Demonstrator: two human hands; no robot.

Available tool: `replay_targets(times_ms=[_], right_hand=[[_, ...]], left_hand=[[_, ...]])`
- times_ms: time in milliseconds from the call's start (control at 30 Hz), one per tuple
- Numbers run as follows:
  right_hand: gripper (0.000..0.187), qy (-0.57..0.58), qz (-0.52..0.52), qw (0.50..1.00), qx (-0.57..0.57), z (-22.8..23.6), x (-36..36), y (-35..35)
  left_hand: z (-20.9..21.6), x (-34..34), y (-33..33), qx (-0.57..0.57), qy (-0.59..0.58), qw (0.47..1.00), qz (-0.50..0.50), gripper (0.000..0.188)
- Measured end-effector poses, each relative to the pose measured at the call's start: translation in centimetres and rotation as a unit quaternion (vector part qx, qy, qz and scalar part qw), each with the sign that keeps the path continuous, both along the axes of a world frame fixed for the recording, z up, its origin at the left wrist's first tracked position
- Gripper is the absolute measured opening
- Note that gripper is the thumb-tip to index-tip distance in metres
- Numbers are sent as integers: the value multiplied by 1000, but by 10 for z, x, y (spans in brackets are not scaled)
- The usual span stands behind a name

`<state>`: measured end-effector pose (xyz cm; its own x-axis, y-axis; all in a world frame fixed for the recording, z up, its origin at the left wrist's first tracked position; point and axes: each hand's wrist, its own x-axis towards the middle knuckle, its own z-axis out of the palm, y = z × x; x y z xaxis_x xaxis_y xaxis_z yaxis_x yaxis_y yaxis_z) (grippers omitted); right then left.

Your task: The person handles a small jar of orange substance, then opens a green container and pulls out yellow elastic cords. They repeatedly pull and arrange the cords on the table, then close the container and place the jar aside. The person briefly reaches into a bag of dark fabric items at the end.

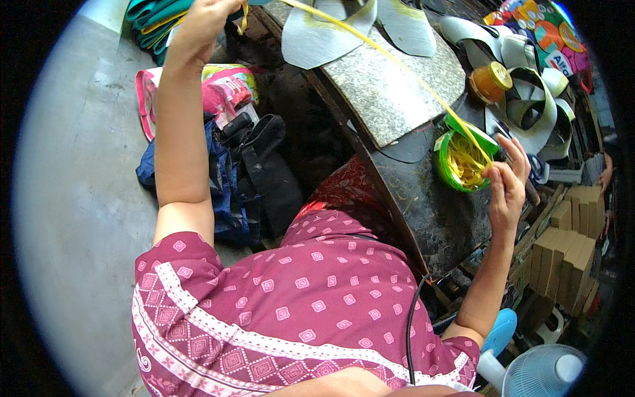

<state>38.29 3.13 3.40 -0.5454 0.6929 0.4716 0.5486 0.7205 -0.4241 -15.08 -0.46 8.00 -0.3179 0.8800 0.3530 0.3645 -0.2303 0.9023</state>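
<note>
A long yellow strip point(397, 61) is stretched taut across the bench between my hands. My left hand point(206, 25), raised at the top edge, is closed on its far end; a short yellow tail hangs beside the fingers, which are partly cut off by the frame. My right hand point(508, 177) pinches the strip between thumb and fingers at the rim of a green tub point(442, 159). Inside that tub lies a loose tangle of more yellow strip point(465, 165). Grey-white cut sheet pieces point(311, 45) with yellowish edges rest on a speckled stone slab point(403, 106) under the strip.
An amber jar point(488, 85) stands right of the slab, near curled white bands point(539, 106) and blue-handled scissors point(541, 171). Cardboard pieces point(562, 261) and a fan point(546, 370) are at lower right. Bags point(261, 172) sit left of the dark bench point(456, 228).
</note>
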Motion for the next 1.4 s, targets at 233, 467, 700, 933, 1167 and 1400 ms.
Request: replay_targets(times_ms=[233, 467, 700, 933, 1167, 1400], right_hand=[[22, -10, -38, 999, 24, -10, 6, 1], [18, 0, -74, 996, 45, -21, -5, 1], [16, 5, -91, 995, 39, -27, -5, -3], [12, -6, -101, 994, 48, -25, -11, -6], [16, -19, -95, 992, 76, -10, -18, -4], [13, -79, -61, 986, 132, 14, -30, 6]], left_hand=[[-82, -25, -29, -164, 127, 977, 44, 25], [-136, 7, -10, -183, 240, 950, 76, 33], [-171, -2, 3, -266, 230, 934, 62, 30], [-175, 9, 3, -290, 278, 909, 110, 31], [-104, 102, -7, 13, 468, 817, 337, 27], [-55, 271, 12, 318, 362, 875, -56, 28]])
